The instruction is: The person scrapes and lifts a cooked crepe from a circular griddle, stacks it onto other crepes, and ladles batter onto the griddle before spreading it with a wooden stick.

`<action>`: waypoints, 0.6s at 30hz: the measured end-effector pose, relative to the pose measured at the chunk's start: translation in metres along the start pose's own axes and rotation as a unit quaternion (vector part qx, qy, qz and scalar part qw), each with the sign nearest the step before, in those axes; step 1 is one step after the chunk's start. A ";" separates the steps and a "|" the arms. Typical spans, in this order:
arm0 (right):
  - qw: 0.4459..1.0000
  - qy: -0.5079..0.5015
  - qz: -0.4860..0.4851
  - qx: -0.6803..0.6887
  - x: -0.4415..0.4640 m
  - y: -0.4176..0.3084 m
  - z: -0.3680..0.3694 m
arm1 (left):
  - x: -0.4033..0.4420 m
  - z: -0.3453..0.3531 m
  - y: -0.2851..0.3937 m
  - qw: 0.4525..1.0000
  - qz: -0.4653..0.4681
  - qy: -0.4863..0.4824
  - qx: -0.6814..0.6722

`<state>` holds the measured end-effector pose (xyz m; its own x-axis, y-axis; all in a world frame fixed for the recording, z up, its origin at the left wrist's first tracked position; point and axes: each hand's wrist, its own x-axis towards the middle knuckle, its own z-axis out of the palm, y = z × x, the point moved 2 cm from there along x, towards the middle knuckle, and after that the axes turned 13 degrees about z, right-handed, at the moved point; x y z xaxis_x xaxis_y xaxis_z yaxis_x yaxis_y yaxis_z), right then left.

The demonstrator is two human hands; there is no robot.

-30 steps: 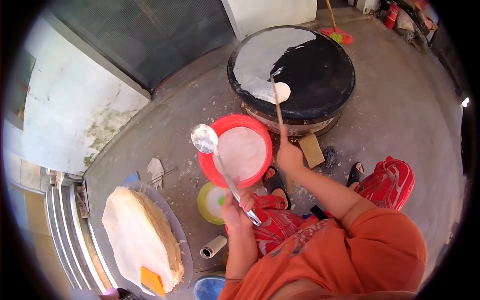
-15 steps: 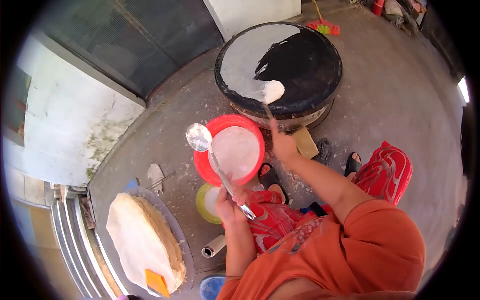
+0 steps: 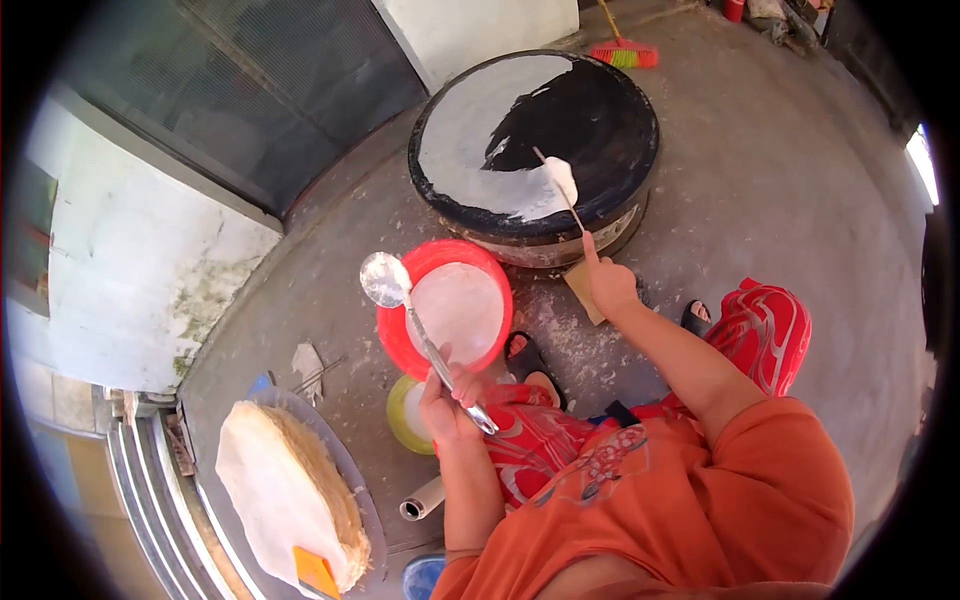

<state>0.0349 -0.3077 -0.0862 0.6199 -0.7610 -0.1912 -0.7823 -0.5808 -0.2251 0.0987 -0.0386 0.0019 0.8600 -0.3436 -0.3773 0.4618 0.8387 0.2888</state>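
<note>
"Where's the griddle [image 3: 590, 125]?"
"On the concrete floor [image 3: 760, 210], beyond the right hand [image 3: 611, 287], which is closed round a thin stick [image 3: 561, 190]. The left hand [image 3: 450, 402] grips a ladle [image 3: 424, 337]."
"What's around?"
"A red basin [image 3: 393, 335] beyond the left hand, stacked sheets [image 3: 280, 485] left of it."
"Changed?"
"The white coating [image 3: 455, 150] reaches farther right along the griddle's near edge."
</note>
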 end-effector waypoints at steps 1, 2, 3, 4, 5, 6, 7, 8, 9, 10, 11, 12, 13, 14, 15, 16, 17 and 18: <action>1.000 0.022 -0.007 0.015 -0.004 0.003 0.003 | 0.001 0.000 0.000 1.000 0.006 -0.006 0.007; 0.998 0.042 -0.015 0.031 -0.007 0.004 0.004 | 0.001 0.000 -0.001 1.000 0.013 -0.011 0.015; 0.998 0.045 -0.047 0.021 -0.010 -0.001 0.001 | 0.000 0.003 -0.003 1.000 0.013 -0.002 0.018; 0.998 0.044 -0.045 0.023 -0.007 0.002 -0.001 | 0.001 0.004 -0.004 1.000 0.012 -0.001 0.020; 0.999 0.013 -0.041 -0.007 0.000 0.006 -0.002 | 0.002 0.005 -0.006 1.000 0.006 0.000 0.016; 0.998 -0.019 -0.037 -0.037 0.007 0.012 -0.003 | 0.003 0.005 -0.007 1.000 0.001 0.001 0.011; 0.999 0.013 -0.020 -0.025 0.015 0.027 -0.004 | 0.003 0.004 -0.007 1.000 0.001 0.001 0.012; 0.999 0.012 -0.019 -0.024 0.023 0.040 -0.005 | 0.003 0.004 -0.008 1.000 0.000 -0.003 0.013; 1.000 0.019 0.014 0.018 0.029 0.052 -0.007 | 0.002 0.005 -0.009 1.000 -0.002 -0.006 0.013; 0.997 0.028 0.046 0.059 0.034 0.060 -0.009 | 0.003 0.004 -0.010 1.000 -0.004 -0.008 0.011; 0.981 0.081 0.077 0.160 0.039 0.063 -0.007 | 0.003 0.003 -0.010 1.000 -0.007 -0.010 0.000; 0.981 0.081 0.077 0.160 0.037 0.058 -0.011 | 0.004 0.003 -0.011 1.000 -0.009 -0.011 -0.009; 0.929 -0.041 0.128 0.344 0.033 0.049 -0.013 | 0.004 0.003 -0.012 1.000 -0.010 -0.011 -0.008; 0.827 -0.162 0.173 0.510 0.029 0.043 -0.010 | 0.004 0.004 -0.013 1.000 -0.010 -0.005 -0.008; 0.906 0.087 -0.048 0.412 0.026 0.042 0.029 | 0.005 0.006 -0.014 1.000 -0.011 0.002 -0.006; 0.905 0.087 -0.047 0.413 0.014 0.044 0.020 | 0.006 0.006 -0.015 1.000 -0.011 0.002 -0.005; 0.956 0.103 -0.062 0.266 0.002 0.047 0.009 | 0.007 0.006 -0.016 0.999 -0.022 -0.004 -0.024; 0.984 0.117 -0.076 0.113 -0.004 0.048 0.001 | 0.007 0.007 -0.018 0.998 -0.032 -0.011 -0.043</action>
<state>-0.0045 -0.3324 -0.0968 0.6770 -0.7317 0.0796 -0.6325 -0.6337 -0.4454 0.0981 -0.0585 -0.0001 0.8344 -0.4055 -0.3732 0.4958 0.8480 0.1872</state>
